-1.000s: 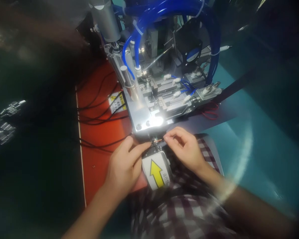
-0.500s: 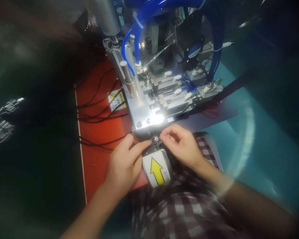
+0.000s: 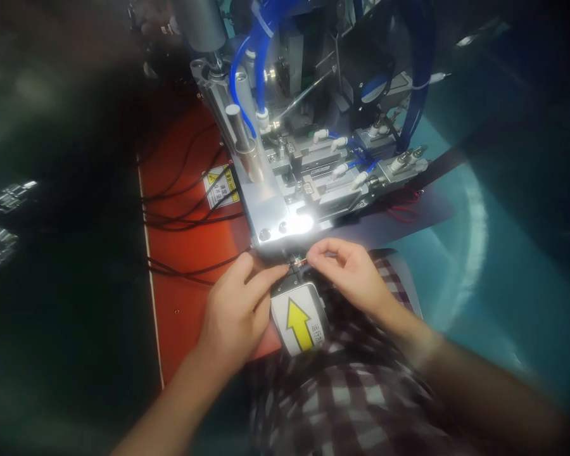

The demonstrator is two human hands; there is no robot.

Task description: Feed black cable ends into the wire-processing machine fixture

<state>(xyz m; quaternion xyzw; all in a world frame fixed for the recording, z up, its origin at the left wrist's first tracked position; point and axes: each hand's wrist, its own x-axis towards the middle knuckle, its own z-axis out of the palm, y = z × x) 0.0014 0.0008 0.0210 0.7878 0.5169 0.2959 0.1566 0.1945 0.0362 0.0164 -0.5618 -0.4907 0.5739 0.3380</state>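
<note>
A tiny shiny part (image 3: pixel 297 260) with a thin copper-coloured lead lies at the front of the machine (image 3: pixel 266 212), between my fingertips. My right hand (image 3: pixel 349 272) pinches the lead's right end with thumb and forefinger, its other fingers curled. From the left, my left hand (image 3: pixel 235 310) reaches to the part's other side, one fingertip at or very near it. Its fingers are drawn together, and whatever they hold is too small to make out. Just below the part is a white label with a yellow arrow (image 3: pixel 299 323), on a block.
Blue air hoses (image 3: pixel 261 69) and a grey cylinder (image 3: pixel 199 25) rise above the metal slides (image 3: pixel 335 196). Black cables (image 3: pixel 190 221) cross the orange-red base plate (image 3: pixel 171 342) on the left, near a yellow-and-white warning sticker (image 3: pixel 221 187). A checked garment (image 3: pixel 351 399) is below.
My right fingertips have moved slightly right, and more of the thin lead shows between them and the part. My left hand stays nearly in place. The view has shifted slightly.
</note>
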